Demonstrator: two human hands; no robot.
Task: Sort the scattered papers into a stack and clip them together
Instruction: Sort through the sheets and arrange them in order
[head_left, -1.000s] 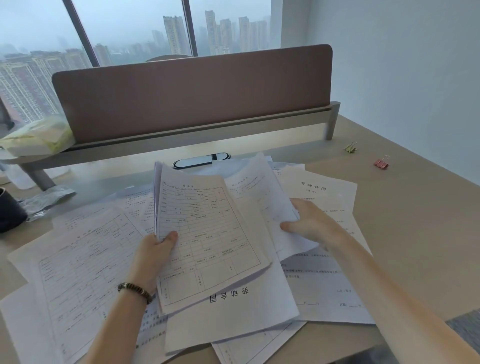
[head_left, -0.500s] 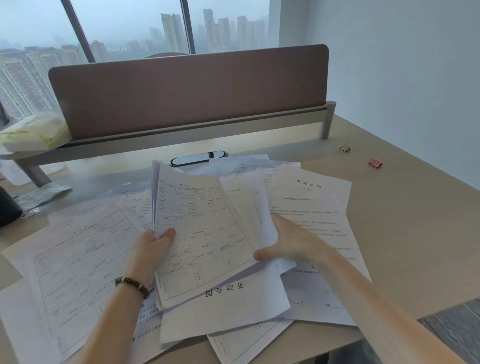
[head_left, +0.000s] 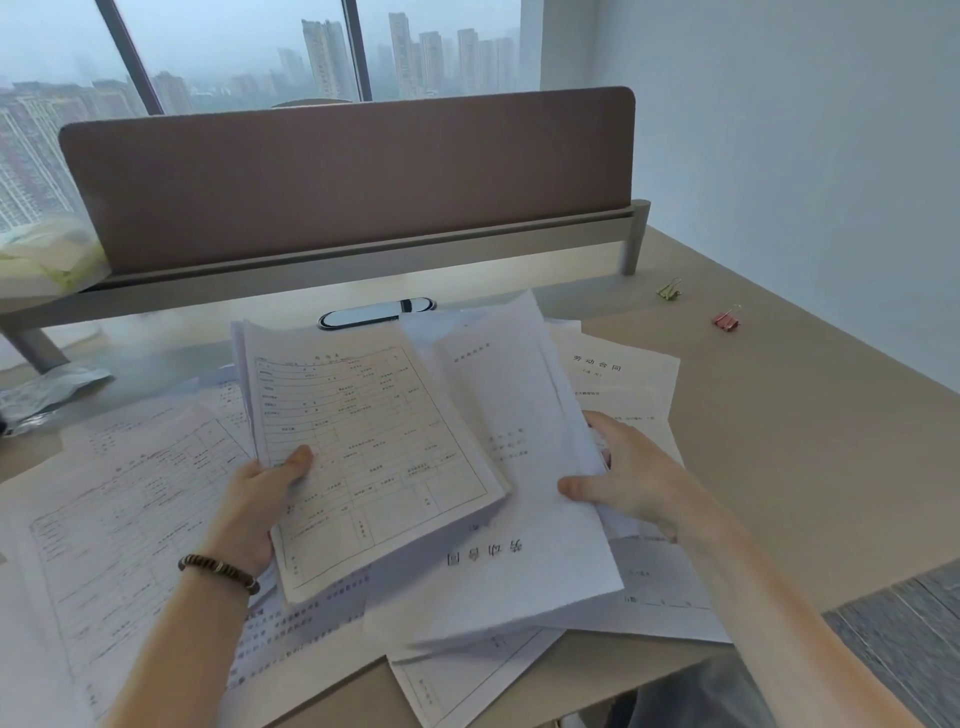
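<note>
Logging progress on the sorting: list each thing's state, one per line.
Left hand: grips the gathered bundle of printed form sheets.
Right hand: pinches a white loose sheet.
Remaining white papers: scattered on the beige desk.
Olive binder clip: unused.
Pink binder clip: unused.

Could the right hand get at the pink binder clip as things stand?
Probably, but not at once: the right hand grips a sheet; bare desk separates it from the pink binder clip.
</note>
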